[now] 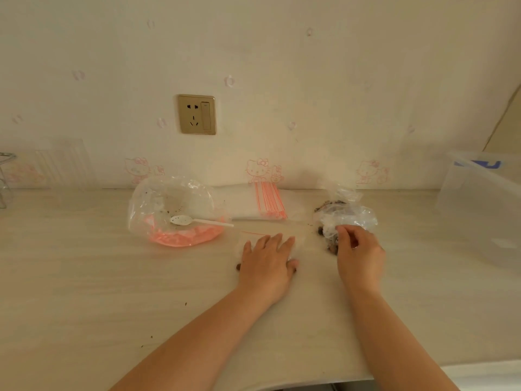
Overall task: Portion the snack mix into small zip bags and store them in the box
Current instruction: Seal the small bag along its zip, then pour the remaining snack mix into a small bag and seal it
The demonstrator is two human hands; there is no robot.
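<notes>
From the head camera: my left hand presses flat, fingers straight, on a small clear zip bag with a red seal line. My right hand pinches the crinkled clear plastic bag of dark snack mix. Thin, slippery film, best held at the mouth. The translucent plastic storage box sits beyond my right hand.

One head-mounted wide-angle cam, looking fwd and down across desk toward wall; close range, both forearms entering from bottom edge.
</notes>
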